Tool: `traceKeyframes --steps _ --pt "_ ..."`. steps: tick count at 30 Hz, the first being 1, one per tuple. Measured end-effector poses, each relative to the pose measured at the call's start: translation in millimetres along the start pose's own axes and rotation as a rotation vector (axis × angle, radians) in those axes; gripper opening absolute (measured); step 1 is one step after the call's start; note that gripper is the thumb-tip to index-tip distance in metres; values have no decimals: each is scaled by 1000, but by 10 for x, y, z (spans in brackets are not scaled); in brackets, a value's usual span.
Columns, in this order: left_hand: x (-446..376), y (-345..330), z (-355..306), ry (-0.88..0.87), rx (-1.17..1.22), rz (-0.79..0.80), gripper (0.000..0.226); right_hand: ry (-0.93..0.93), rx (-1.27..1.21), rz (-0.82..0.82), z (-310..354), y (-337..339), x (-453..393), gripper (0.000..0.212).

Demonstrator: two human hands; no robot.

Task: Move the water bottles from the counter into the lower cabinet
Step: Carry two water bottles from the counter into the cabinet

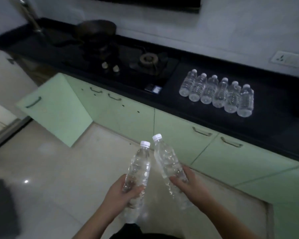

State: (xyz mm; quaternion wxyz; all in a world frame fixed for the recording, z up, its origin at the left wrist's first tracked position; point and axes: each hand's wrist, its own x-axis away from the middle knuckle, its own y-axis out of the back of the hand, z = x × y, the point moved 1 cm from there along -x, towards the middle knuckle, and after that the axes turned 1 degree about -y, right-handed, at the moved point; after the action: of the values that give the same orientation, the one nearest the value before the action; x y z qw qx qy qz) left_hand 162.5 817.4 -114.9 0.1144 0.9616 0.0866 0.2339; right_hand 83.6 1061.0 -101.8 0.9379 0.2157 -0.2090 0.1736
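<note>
Left hand point(121, 195) & right hand point(188, 185) each grip a bottle, caps fwd.

left hand point(123, 195) grips 1 clear bottle point(138, 171), cap up | right hand point(188, 187) grips a 2nd bottle point(167, 163), caps near each other | 6 bottles point(217, 93) in a row on black counter point(274, 121) | green cabinet door point(55, 109) open at left

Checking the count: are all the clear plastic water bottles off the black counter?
No, six clear plastic bottles lie in a row on the black counter.
</note>
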Motion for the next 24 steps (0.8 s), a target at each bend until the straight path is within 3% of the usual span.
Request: traceKeyframes --steps 2,6,8,13,17,21,24 --pt "33 265 -97 9 98 -56 64 29 -66 50 231 -224 -56 51" --pt "-13 896 -179 -11 233 -151 68 39 -165 158 736 -773 -205 20" --pt "-32 1243 -153 7 303 -195 63 49 -170 208 959 -1088 -306 18" --pt "-62 2061 -47 6 480 -197 30 62 -173 322 1402 -1898 -608 21" --pt "-111 2564 137 26 534 -306 52 -6 -208 455 1673 -2445 -902 48" --pt "-243 2881 162 72 611 -262 17 -58 -263 577 1876 -2784 -1246 58" --pt "-494 3074 214 118 642 -349 23 7 -174 658 2153 -2915 -1553 52"
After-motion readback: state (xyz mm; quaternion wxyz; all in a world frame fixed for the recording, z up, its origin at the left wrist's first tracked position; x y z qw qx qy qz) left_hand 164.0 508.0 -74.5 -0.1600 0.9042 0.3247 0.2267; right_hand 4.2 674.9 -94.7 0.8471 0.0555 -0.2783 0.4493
